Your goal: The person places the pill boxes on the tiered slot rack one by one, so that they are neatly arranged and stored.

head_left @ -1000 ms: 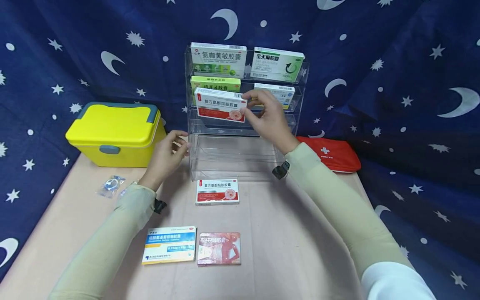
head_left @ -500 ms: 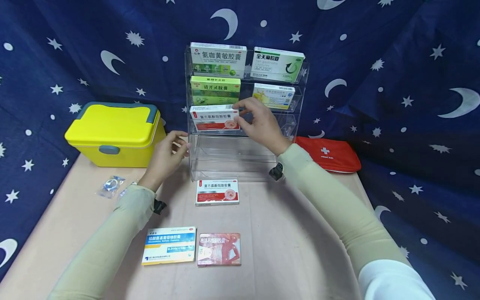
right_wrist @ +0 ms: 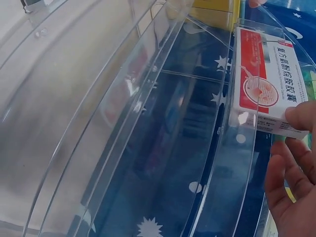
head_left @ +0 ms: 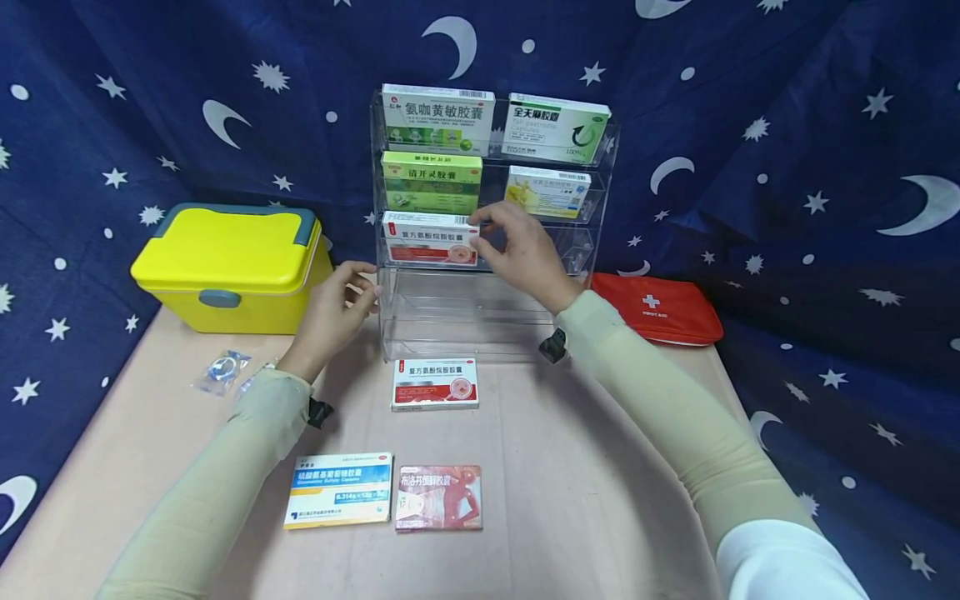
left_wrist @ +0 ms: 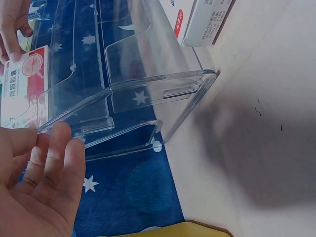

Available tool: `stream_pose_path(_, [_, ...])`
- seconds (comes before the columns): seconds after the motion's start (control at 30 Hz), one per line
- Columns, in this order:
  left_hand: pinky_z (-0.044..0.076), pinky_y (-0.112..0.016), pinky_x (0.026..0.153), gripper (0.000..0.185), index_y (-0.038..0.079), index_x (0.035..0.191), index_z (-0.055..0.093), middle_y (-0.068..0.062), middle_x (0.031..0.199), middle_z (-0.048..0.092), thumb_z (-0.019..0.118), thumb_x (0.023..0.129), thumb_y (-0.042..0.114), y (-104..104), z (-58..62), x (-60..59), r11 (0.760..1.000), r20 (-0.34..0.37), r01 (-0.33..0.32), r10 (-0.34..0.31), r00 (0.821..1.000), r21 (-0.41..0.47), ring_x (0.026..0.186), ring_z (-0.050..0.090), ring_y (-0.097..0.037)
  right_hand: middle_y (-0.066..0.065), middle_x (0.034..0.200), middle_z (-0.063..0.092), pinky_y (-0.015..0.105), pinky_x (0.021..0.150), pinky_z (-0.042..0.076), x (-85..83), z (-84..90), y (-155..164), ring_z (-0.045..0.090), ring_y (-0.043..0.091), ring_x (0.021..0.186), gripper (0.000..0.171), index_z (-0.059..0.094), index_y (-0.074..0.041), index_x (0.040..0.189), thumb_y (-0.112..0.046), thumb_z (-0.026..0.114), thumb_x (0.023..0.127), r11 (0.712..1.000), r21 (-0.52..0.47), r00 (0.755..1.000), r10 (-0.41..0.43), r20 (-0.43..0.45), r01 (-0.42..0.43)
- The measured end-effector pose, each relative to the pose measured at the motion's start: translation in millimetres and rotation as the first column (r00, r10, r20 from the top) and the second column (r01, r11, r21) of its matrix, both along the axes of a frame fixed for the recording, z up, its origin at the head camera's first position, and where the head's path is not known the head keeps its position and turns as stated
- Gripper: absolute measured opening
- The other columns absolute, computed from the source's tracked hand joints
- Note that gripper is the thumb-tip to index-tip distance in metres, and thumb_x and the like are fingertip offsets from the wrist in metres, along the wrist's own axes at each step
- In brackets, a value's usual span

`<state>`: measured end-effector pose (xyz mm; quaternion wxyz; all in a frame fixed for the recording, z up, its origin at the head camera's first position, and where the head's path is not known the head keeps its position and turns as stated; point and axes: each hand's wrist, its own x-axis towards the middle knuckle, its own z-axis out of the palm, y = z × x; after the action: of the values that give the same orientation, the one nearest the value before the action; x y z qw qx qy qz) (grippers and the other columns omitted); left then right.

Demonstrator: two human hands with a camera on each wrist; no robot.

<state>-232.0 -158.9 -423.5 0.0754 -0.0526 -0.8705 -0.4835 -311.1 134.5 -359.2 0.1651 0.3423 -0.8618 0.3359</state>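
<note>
A clear acrylic display rack stands on the table. My right hand pinches the right end of a red-and-white medicine box, which sits in the left part of the rack's third tier. In the right wrist view, the thumb lies on the face of this medicine box, behind the tier's clear front lip. My left hand grips the rack's left side edge; in the left wrist view, the thumb and fingers of the left hand meet at that edge. A second red-and-white box lies before the rack.
The upper tiers hold a white-green box, a Tall Gastrodia box, a green box and a white-yellow box. Blue-white and pink boxes lie nearer. A yellow case and red pouch flank the rack.
My right hand has brought the red-and-white medicine box down and left into the third tier, uncovering the green box behind. It now sits slightly lower and straighter. My left hand has stayed put.
</note>
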Motion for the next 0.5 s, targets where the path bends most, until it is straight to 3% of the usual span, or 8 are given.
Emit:
stream_pose_path(0.23, [0.054,-0.033,0.068,0.032,0.009,0.131,0.057,-0.009,0.101,0.063,0.065,0.101,0.018,1.1,-0.7,-0.1,1.0,-0.011,0.005,-0.005,1.0,0.004,0.083,0.069,-0.029,0.0,0.125,0.058,0.033,0.07,0.05,10.8,-8.9,5.1,0.062,0.02,0.099,0.022,0.067,-0.013,0.119,-0.018,0.069,0.098,0.997,-0.068,0.999,-0.031,-0.03,0.029])
stream_pose_path(0.37, [0.054,-0.033,0.067,0.032,0.009,0.131,0.057,-0.009,0.102,0.063,0.065,0.102,0.019,1.3,-1.6,0.1,1.0,-0.012,0.011,-0.011,1.0,0.005,0.083,0.069,-0.031,0.001,0.117,0.062,0.03,0.064,0.047,34.7,-26.2,8.7,0.06,0.018,0.091,0.015,0.069,-0.01,0.112,-0.015,0.068,0.098,0.99,-0.143,0.997,-0.023,-0.073,0.012])
stream_pose_path(0.5, [0.054,-0.033,0.066,0.032,0.009,0.131,0.057,-0.009,0.101,0.063,0.065,0.101,0.018,0.7,-1.5,0.8,1.0,-0.018,0.009,-0.009,1.0,0.009,0.083,0.069,-0.032,-0.002,0.107,0.067,0.031,0.067,0.051,64.9,-56.4,11.4,0.062,0.017,0.088,0.013,0.071,-0.011,0.108,-0.015,0.068,0.097,0.996,-0.062,0.997,0.066,-0.034,-0.068])
